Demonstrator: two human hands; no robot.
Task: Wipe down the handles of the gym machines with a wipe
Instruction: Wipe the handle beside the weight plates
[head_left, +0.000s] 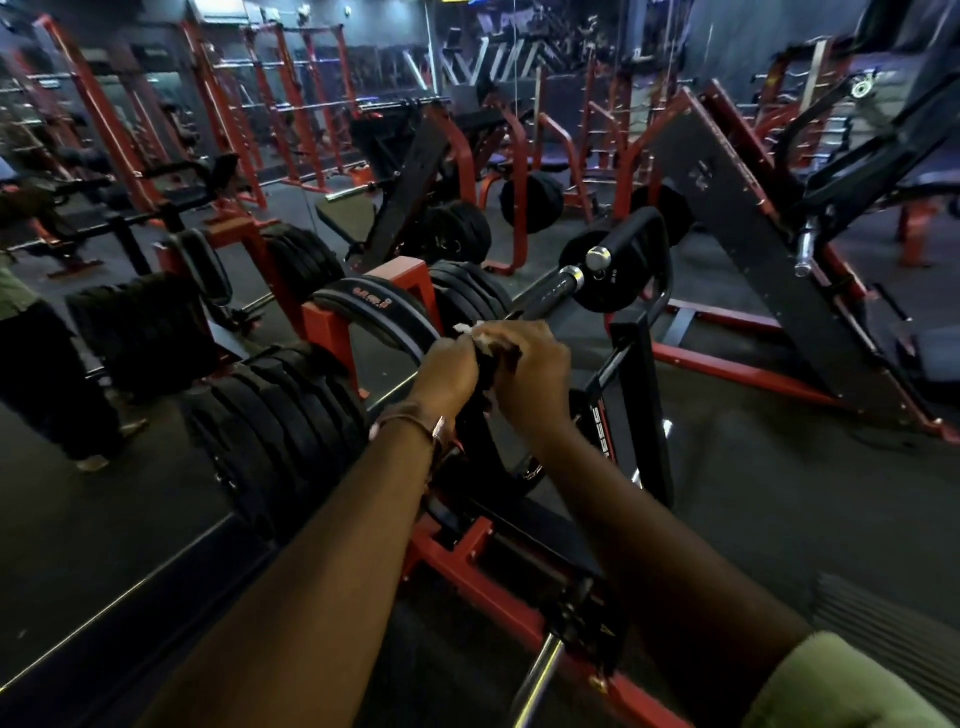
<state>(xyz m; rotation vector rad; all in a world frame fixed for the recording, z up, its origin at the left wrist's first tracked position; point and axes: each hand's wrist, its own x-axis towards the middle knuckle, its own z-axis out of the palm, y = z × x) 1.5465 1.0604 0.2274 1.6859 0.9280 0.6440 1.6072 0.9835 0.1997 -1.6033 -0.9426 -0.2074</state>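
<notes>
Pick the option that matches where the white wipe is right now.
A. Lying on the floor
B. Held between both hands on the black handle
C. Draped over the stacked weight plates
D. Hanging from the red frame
B: the white wipe is bunched between the left hand and right hand, both wrapped around the black handle.

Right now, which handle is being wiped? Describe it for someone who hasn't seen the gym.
Start at the black-and-red machine in the centre foreground, beside the rack of black weight plates. Its black handle runs up toward a chrome end cap. It is the one both hands grip, left hand and right hand, with the white wipe between them.
</notes>
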